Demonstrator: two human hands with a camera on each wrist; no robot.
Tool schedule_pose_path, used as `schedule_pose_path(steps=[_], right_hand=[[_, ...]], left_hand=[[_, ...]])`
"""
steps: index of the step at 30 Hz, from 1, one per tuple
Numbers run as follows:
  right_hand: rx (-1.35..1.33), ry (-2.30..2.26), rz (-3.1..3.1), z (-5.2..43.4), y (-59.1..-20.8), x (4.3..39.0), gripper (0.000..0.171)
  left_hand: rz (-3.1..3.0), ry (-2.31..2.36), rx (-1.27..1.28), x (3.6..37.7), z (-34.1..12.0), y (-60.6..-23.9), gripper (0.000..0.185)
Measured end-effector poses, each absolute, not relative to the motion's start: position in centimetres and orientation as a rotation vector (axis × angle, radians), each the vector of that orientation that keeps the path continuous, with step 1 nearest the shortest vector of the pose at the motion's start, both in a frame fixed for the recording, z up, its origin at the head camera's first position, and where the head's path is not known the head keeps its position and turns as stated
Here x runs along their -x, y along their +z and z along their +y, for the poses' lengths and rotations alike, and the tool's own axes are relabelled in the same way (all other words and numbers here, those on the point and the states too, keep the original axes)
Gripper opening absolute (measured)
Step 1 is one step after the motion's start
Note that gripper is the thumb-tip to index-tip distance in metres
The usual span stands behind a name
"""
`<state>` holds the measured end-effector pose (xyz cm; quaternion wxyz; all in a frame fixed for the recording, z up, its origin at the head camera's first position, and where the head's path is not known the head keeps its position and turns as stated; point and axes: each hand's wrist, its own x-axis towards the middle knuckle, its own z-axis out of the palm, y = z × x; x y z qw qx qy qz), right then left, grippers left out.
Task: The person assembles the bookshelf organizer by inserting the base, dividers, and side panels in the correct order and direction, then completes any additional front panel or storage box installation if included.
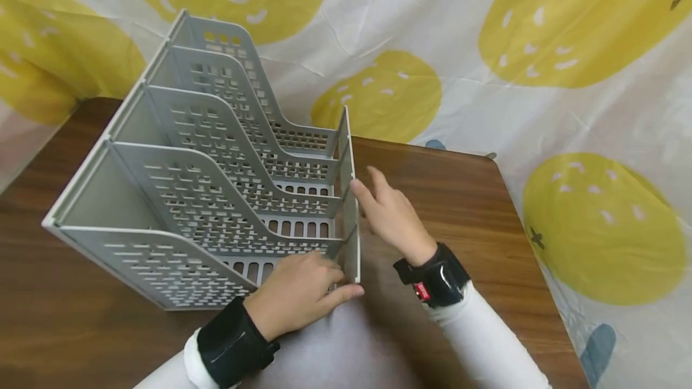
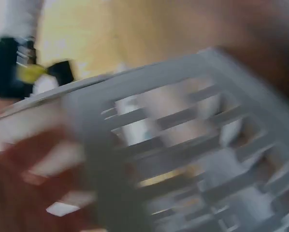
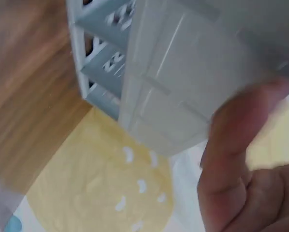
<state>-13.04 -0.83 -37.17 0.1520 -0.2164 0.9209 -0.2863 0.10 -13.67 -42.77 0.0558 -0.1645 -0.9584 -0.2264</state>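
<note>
From the head camera, a grey file rack (image 1: 216,185) with slotted dividers lies on a brown wooden table (image 1: 486,209), its low front end toward the person. The left hand (image 1: 300,293) lies on the rack's near corner, fingers together and bent over the edge of the nearest divider, thumb stretched along the table; the fingertips are hidden behind the plastic, so how firmly they hold cannot be told. The right hand (image 1: 391,215) is at the rack's low front wall, fingers loosely spread, forefinger tip touching the top edge of that wall. Both wrists wear black straps under white sleeves. A white cloth with yellow fruit prints (image 1: 567,47) hangs behind and beside the table.

The left wrist camera is badly blurred: slotted grey plastic of the rack (image 2: 183,145) fills the picture, with reddish finger shapes (image 2: 23,193) at lower left, too smeared to read.

The right wrist camera shows the rack's smooth outer wall (image 3: 183,87) from close by, cut off at the top, one blurred finger (image 3: 236,140) beside it, with wood (image 3: 28,96) and printed cloth (image 3: 110,188) beneath.
</note>
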Motion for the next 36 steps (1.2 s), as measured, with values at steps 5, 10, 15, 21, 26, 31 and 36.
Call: schedule_pose_path(steps=[5, 10, 15, 21, 26, 31, 36], right_hand=[[0.599, -0.99, 2.631, -4.0, -37.3, 15.4, 0.077], [0.609, -0.846, 2.688, -5.1, -38.3, 15.5, 0.077], [0.582, -0.904, 2.721, -5.1, -38.6, 14.8, 0.073], [0.596, -0.996, 2.706, -5.8, -38.5, 13.7, 0.067], [0.607, -0.894, 2.721, -6.6, -39.0, 13.9, 0.07], [0.529, -0.86, 2.725, -6.7, -40.5, 13.9, 0.067], [0.448, -0.858, 2.726, -6.5, -42.8, 13.8, 0.066]], left_hand=[[-3.103, -0.538, 0.319, -0.4, -13.3, -41.7, 0.082], [-3.037, -0.263, 0.387, -0.9, -12.8, -43.8, 0.113], [-2.974, -0.032, 0.309, -1.1, -12.4, -44.6, 0.139], [-3.006, -0.021, 0.311, -1.4, -12.8, -43.6, 0.134], [-2.955, -0.041, 0.34, -1.3, -12.9, -43.6, 0.13], [-2.914, -0.029, 0.397, -1.4, -13.1, -43.5, 0.129], [-2.88, -0.043, 0.476, -1.1, -13.4, -44.0, 0.13]])
